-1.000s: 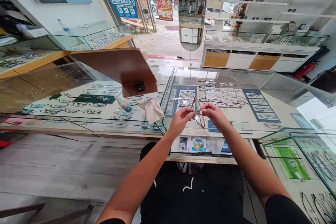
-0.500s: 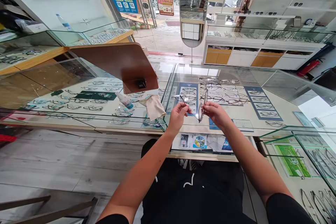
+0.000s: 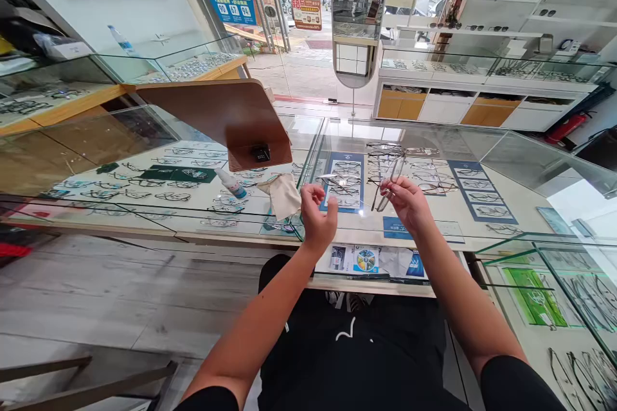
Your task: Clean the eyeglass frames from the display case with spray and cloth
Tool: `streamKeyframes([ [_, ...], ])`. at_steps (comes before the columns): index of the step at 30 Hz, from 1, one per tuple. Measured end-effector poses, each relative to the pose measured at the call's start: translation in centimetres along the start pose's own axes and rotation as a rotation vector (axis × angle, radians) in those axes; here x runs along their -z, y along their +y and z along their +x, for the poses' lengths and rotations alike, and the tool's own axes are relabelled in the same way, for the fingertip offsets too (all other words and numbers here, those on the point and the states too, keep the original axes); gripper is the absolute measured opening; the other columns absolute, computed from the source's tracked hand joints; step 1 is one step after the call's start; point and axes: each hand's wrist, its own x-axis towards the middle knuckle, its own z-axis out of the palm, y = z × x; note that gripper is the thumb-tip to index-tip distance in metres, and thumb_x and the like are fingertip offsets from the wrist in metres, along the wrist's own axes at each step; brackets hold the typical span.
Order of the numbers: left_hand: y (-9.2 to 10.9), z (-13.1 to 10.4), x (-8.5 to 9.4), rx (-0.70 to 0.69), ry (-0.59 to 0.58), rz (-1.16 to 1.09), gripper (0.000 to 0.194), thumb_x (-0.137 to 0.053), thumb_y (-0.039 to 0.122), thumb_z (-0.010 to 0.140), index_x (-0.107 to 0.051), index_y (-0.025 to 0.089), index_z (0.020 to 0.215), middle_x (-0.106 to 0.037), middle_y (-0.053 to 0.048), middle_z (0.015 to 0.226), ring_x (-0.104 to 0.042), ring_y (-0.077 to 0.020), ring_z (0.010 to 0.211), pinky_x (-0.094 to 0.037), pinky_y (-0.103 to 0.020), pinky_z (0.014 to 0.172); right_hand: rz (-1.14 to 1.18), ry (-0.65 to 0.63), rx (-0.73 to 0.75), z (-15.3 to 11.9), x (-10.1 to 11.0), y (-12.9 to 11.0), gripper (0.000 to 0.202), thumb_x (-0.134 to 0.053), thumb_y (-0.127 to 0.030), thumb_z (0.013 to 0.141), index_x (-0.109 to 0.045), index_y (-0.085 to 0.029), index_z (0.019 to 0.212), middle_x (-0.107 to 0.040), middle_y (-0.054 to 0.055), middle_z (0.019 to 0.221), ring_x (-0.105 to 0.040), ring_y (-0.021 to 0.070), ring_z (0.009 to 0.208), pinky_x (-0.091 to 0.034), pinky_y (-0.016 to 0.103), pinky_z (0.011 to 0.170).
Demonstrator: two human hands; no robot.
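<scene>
A pair of eyeglasses is pinched in my right hand, held above the glass counter with its frame tilted upright. My left hand is off the glasses, fingers curled and thumb apart, with nothing visible in it. Just left of it a beige cloth lies on the glass. A white spray bottle with a blue label lies beside the cloth. Under the glass, rows of glasses sit on a blue display card beyond my hands.
A brown board stands tilted on the counter at the left. Another blue card with glasses lies to the right. Leaflets are on a lower shelf near my body. A green packet lies in the right case.
My left hand has let go of the glasses and moved slightly left. My right hand has moved right with the glasses, which have turned.
</scene>
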Motion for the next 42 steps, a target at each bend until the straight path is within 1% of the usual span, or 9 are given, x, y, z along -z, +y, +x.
streamKeyframes([
  [3, 2.7, 1.1, 1.2, -0.099, -0.296, 0.037, 0.007, -0.061, 0.027, 0.102, -0.059, 0.025, 0.108, -0.066, -0.004, 0.103, -0.062, -0.0203, 0.093, -0.051, -0.038, 0.086, -0.091, -0.120, 0.012, -0.8, -0.5, -0.6, 0.030, -0.096, -0.045, 0.075, -0.073, -0.026, 0.075, -0.077, 0.004, 0.101, -0.072, 0.0262, 0.110, -0.055, 0.040, 0.100],
  [7, 5.8, 2.1, 2.2, 0.009, -0.665, -0.007, 0.026, -0.069, 0.032, 0.102, -0.065, 0.027, 0.127, -0.076, -0.005, 0.121, -0.072, -0.0229, 0.111, -0.056, -0.038, 0.096, -0.190, -0.328, 0.013, -2.3, -1.1, -1.1, 0.027, -0.089, -0.046, 0.087, -0.072, -0.026, 0.079, -0.080, 0.006, 0.115, -0.071, 0.0284, 0.117, -0.052, 0.046, 0.108],
  [11, 6.5, 2.0, 2.5, 0.111, -0.759, -0.082, 0.019, -0.067, 0.036, 0.105, -0.067, 0.025, 0.120, -0.079, -0.004, 0.109, -0.075, -0.0220, 0.101, -0.057, -0.033, 0.085, -0.219, -0.407, 0.014, -3.8, -1.4, -1.5, 0.026, -0.086, -0.043, 0.091, -0.070, -0.026, 0.081, -0.079, 0.007, 0.126, -0.070, 0.0291, 0.119, -0.051, 0.048, 0.109],
  [14, 5.6, 1.8, 2.7, 0.085, -0.698, -0.058, 0.016, -0.061, 0.037, 0.108, -0.071, 0.026, 0.112, -0.079, -0.005, 0.105, -0.074, -0.0227, 0.099, -0.054, -0.030, 0.077, -0.272, -0.422, 0.013, -5.1, -1.4, -2.3, 0.024, -0.085, -0.042, 0.092, -0.070, -0.026, 0.082, -0.077, 0.008, 0.128, -0.067, 0.0309, 0.124, -0.049, 0.048, 0.109],
  [22, 3.2, 2.2, 5.4, -0.112, -0.416, 0.164, 0.020, -0.059, 0.035, 0.107, -0.077, 0.029, 0.103, -0.083, -0.006, 0.102, -0.075, -0.0294, 0.101, -0.053, -0.045, 0.097, -0.327, -0.459, -0.218, -7.9, -1.6, -3.8, 0.028, -0.086, -0.042, 0.087, -0.067, -0.025, 0.075, -0.075, 0.008, 0.105, -0.065, 0.0284, 0.103, -0.052, 0.042, 0.092],
  [33, 2.7, 1.5, 8.3, -0.157, -0.467, 0.163, 0.020, -0.059, 0.034, 0.108, -0.075, 0.028, 0.118, -0.082, -0.009, 0.113, -0.075, -0.0290, 0.110, -0.055, -0.044, 0.101, 0.113, -0.399, -0.529, -8.3, -2.8, -0.1, 0.024, -0.086, -0.046, 0.081, -0.073, -0.026, 0.082, -0.070, 0.007, 0.083, -0.066, 0.0251, 0.085, -0.056, 0.039, 0.082],
  [35, 2.1, 2.1, 9.3, -0.219, -0.303, 0.173, 0.023, -0.062, 0.033, 0.105, -0.069, 0.026, 0.127, -0.078, -0.011, 0.126, -0.071, -0.0300, 0.122, -0.052, -0.047, 0.109, 0.157, -0.365, -0.520, -8.8, -2.7, -0.1, 0.027, -0.088, -0.047, 0.079, -0.070, -0.027, 0.080, -0.068, 0.007, 0.082, -0.065, 0.0251, 0.083, -0.057, 0.040, 0.081],
  [39, -2.2, 5.0, 11.9, -0.115, 0.320, 0.285, 0.040, -0.065, 0.030, 0.100, -0.056, 0.022, 0.139, -0.060, -0.016, 0.149, -0.056, -0.0306, 0.140, -0.044, -0.049, 0.120, 0.170, -0.318, -0.444, -9.6, -1.9, -0.5, 0.034, -0.088, -0.053, 0.077, -0.064, -0.029, 0.076, -0.064, 0.008, 0.083, -0.062, 0.0277, 0.082, -0.057, 0.046, 0.080],
  [42, -7.3, 7.6, 13.7, 0.092, 0.445, 0.304, 0.054, -0.079, 0.024, 0.088, -0.052, 0.016, 0.135, -0.055, -0.021, 0.149, -0.053, -0.0317, 0.139, -0.038, -0.051, 0.124, 0.171, -0.305, -0.408, -9.9, -1.3, -0.8, 0.034, -0.089, -0.053, 0.076, -0.063, -0.031, 0.078, -0.065, 0.008, 0.084, -0.062, 0.0285, 0.084, -0.056, 0.048, 0.081],
])
